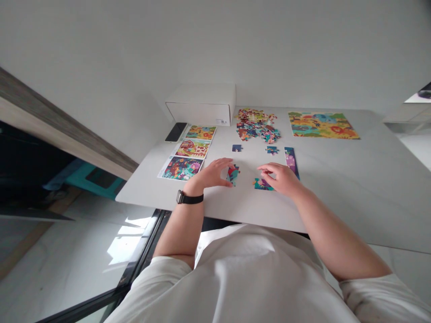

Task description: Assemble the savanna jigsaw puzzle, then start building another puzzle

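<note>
My left hand (pixel 211 174) arches over a small cluster of joined jigsaw pieces (pixel 233 175), with thumb and fingertips at its edges. A black watch (pixel 189 197) sits on that wrist. My right hand (pixel 279 178) hangs over a teal-and-purple jigsaw section (pixel 261 185), its fingertips close to the pieces. Whether those fingers hold a piece is hidden. Beyond it lies a long assembled strip (pixel 291 161). Two loose pieces (pixel 236 148) (pixel 271 150) lie farther off, and a heap of jigsaw pieces (pixel 256 125) sits at the back.
On the white table (pixel 215 202), a finished colourful animal puzzle (pixel 321 125) lies back right. Printed picture cards (pixel 193 148) and a black phone (pixel 175 132) lie at the left, with a white box (pixel 201 105) behind. The table's front edge runs below my forearms.
</note>
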Demonstrator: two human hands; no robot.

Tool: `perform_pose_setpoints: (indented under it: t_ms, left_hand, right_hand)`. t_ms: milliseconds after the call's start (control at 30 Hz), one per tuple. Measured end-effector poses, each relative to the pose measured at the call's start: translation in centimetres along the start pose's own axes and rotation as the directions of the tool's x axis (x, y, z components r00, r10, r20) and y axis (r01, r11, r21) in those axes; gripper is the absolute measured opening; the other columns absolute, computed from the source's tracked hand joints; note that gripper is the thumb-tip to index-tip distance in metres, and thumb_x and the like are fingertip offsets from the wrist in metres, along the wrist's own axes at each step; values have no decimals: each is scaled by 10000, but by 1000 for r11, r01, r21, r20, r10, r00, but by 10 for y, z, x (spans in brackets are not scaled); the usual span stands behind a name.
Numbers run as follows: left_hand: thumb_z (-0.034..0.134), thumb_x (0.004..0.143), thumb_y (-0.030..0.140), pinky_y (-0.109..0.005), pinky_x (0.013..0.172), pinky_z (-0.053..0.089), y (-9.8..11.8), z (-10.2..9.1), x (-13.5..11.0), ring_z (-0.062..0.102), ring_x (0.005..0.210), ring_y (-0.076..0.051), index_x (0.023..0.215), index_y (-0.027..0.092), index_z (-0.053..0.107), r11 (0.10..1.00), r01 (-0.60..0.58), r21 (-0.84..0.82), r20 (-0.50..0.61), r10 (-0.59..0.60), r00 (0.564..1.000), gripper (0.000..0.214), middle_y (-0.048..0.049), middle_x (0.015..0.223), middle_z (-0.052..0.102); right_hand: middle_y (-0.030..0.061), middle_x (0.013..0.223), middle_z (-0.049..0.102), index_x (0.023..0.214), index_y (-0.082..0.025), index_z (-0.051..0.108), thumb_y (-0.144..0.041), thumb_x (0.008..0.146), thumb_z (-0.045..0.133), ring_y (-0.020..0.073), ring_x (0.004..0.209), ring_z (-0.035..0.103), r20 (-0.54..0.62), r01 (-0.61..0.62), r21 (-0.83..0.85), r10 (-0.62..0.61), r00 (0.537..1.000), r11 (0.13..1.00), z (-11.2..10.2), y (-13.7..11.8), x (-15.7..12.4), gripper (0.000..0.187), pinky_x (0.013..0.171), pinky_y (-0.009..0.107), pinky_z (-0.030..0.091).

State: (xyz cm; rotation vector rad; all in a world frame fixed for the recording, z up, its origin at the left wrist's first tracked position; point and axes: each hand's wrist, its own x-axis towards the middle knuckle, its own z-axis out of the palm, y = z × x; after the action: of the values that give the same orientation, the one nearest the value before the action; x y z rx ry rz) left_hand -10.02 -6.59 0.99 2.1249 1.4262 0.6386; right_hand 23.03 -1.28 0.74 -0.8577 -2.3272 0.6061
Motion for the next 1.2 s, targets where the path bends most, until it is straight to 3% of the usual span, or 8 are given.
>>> perform_pose_setpoints:
  t_ms: [267,467,733,1067,1200]
  left_hand:
    - [1005,681,388,-490,1327,399,0,3,2,620,1476,-354,1098,268,819,1000,13,19,6,-13,1000,472,-120,1547,703]
    - [1005,682,405,-471,1304,427,3,2,4,644,1441,-353,1079,278,832,999,5,40,4,-5,1000,452,-113,1504,726]
    - [1005,675,385,-476,1288,443,1,2,4,657,1402,-341,1077,283,832,999,-2,41,14,2,1000,450,-105,1477,732]
    - [1007,699,414,-501,1270,460,-3,5,4,656,1406,-345,1103,284,828,993,-43,109,18,42,999,460,-106,1470,736]
    - [964,764,424,-503,1228,493,-3,4,4,685,1350,-340,1160,267,800,990,-107,92,-11,109,994,456,-117,1394,761]
  right_hand:
    - [67,1082,844,1172,-262,814,-222,995,641,245,936,799,-19,-3,-3,3,1000,1000,1,5,-1,251,919,403,642]
    - [60,1062,832,1162,-273,813,-186,975,658,259,989,787,-21,8,-42,-9,1000,999,2,11,0,258,950,425,630]
    - [59,1126,818,1165,-292,822,-215,914,812,275,1059,770,83,50,-52,-46,996,997,5,16,-1,263,994,448,618]
    - [77,1151,827,1186,-263,817,-178,934,812,274,1113,759,103,42,-64,-36,994,997,8,16,0,267,1037,449,591]
    - [86,1138,825,1176,-246,824,-160,958,784,261,1092,759,108,30,-80,-21,994,996,7,15,2,238,1010,418,584]
